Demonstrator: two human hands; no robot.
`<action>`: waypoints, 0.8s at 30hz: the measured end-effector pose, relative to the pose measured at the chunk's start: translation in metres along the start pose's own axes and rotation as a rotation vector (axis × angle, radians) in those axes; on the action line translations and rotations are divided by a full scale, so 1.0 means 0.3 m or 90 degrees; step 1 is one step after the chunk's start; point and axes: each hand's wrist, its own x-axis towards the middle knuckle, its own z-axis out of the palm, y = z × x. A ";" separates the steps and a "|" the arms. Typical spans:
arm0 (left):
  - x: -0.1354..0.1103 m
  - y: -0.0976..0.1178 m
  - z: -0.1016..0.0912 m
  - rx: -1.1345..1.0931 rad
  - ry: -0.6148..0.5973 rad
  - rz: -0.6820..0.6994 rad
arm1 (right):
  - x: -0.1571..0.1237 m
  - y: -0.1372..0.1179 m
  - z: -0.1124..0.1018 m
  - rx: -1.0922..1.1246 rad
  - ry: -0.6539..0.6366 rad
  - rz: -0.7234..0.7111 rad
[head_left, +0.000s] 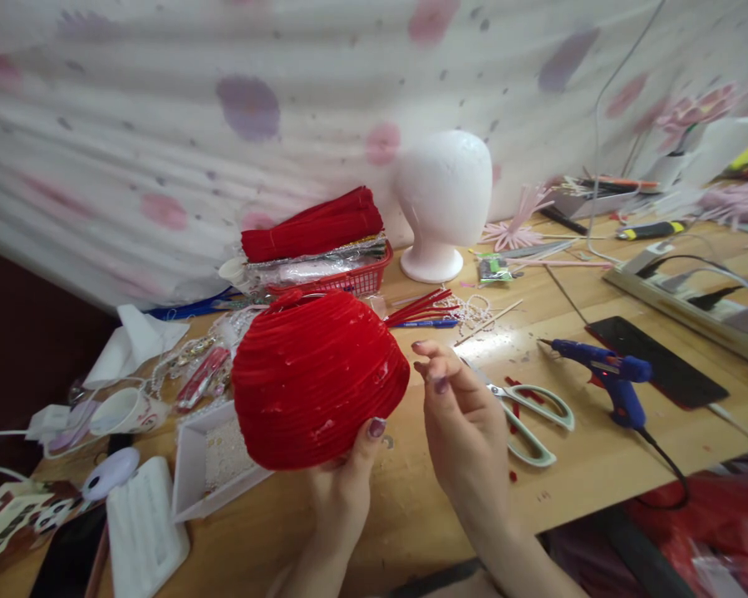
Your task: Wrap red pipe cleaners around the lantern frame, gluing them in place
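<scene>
Head view: a wooden table [598, 465] seen from above, both bare hands low in the middle
Left hand [349, 477]: grips the red dome-shaped piece [315, 378] from beneath, thumb pressed on its lower right edge; the piece is lifted off the table and tilted, wrapped in rows of red fuzzy cord
Right hand [465, 423]: just right of the red dome, not touching it; fingertips pinched together near its rim (whether anything small sits between them cannot be told)
Beyond the right hand: scissors [527, 415] with pale green handles lie on the table just past it; farther right a blue glue gun [604, 374] rests on its side, beside a dark flat slab [661, 361]
Behind the left hand: a red basket [349, 278] heaped with red cord bundles [315, 224]; a white foam head form [442, 203] stands to its right, against the spotted curtain [162, 124]
Left of the left hand: a white tray [190, 465] of tiny beads touches the dome's lower edge in the picture; a white cup [121, 411] lies farther out
</scene>
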 end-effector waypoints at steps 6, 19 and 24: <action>0.001 0.004 0.016 0.016 0.010 -0.007 | 0.047 -0.033 -0.062 0.035 0.102 -0.035; -0.058 0.092 0.092 0.101 -0.081 -0.044 | 0.047 -0.068 -0.064 -0.228 -0.070 -0.267; -0.055 0.068 0.062 0.111 -0.097 -0.042 | 0.028 -0.075 -0.041 -0.138 -0.002 -0.245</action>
